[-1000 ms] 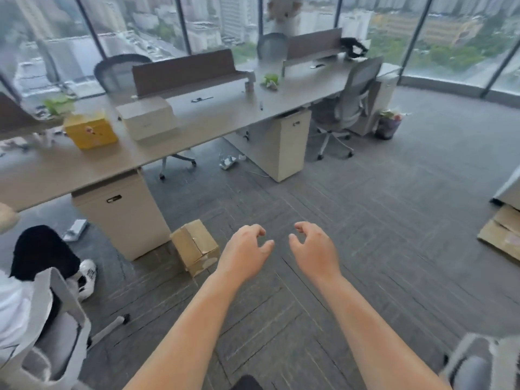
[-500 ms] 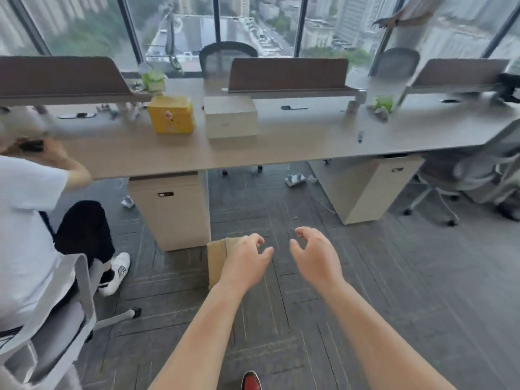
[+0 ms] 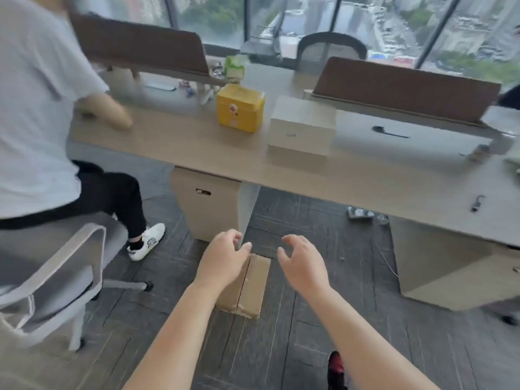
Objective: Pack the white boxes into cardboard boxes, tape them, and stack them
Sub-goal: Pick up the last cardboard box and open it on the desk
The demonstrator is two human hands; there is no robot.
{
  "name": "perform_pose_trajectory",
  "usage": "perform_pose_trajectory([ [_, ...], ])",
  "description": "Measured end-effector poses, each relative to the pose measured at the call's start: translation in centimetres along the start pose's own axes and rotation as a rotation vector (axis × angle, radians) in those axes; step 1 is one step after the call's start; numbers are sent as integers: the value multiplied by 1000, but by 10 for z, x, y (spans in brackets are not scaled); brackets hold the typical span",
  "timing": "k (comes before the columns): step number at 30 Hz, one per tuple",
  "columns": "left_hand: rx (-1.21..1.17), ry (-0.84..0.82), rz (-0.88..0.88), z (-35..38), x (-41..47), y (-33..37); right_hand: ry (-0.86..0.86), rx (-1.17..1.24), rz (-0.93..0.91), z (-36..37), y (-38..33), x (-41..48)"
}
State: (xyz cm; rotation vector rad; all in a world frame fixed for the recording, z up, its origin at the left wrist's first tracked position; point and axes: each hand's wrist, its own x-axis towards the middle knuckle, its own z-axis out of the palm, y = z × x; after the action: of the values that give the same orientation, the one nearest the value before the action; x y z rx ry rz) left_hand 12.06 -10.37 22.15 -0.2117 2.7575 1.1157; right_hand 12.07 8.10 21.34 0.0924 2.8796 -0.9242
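- The desk [image 3: 168, 147] runs long and pale across the view, with brown divider panels along its far edge.
- A seated person in a white shirt [image 3: 33, 94] is at the desk's left end, one arm resting on its top.
- A grey office chair [image 3: 64, 280] stands on the carpet in front of the desk, at its left.
- A beige drawer cabinet [image 3: 208, 209] stands under the desk.
- The white box [image 3: 302, 128] lies on the desk near the middle, closed.
- The cardboard box [image 3: 254, 282] sits on the floor in front of the desk, just before the cabinet, flaps shut with a seam down the top.
- A yellow case [image 3: 240, 108] stands on the desk, just left of the white box.
- The left hand [image 3: 222, 260] is held over the cardboard box's left half, fingers loosely curled and holding nothing; whether it touches the box cannot be told.
- The right hand [image 3: 302, 263] is beside the box's right edge, fingers spread and half-curled, empty.
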Motion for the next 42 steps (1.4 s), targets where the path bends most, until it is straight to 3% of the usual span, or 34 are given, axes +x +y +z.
perform_pose_trajectory([
  [12,-63,173,-469,153,91,-25,-325,-62,-276,72,127,169],
  [18,-152,169,-623,262,126,-113,-418,-114,-266,185,200,205],
  [23,-225,145,-651,364,162,-219,-482,-194,-267,313,269,241],
  [31,-292,229,-896,499,219,-367,-523,-276,-267,495,367,293],
  [36,-155,346,-975,538,238,-418,-415,-325,-351,560,391,332],
  [42,-307,196,-1090,558,245,-449,-388,-440,-373,598,381,375],
])
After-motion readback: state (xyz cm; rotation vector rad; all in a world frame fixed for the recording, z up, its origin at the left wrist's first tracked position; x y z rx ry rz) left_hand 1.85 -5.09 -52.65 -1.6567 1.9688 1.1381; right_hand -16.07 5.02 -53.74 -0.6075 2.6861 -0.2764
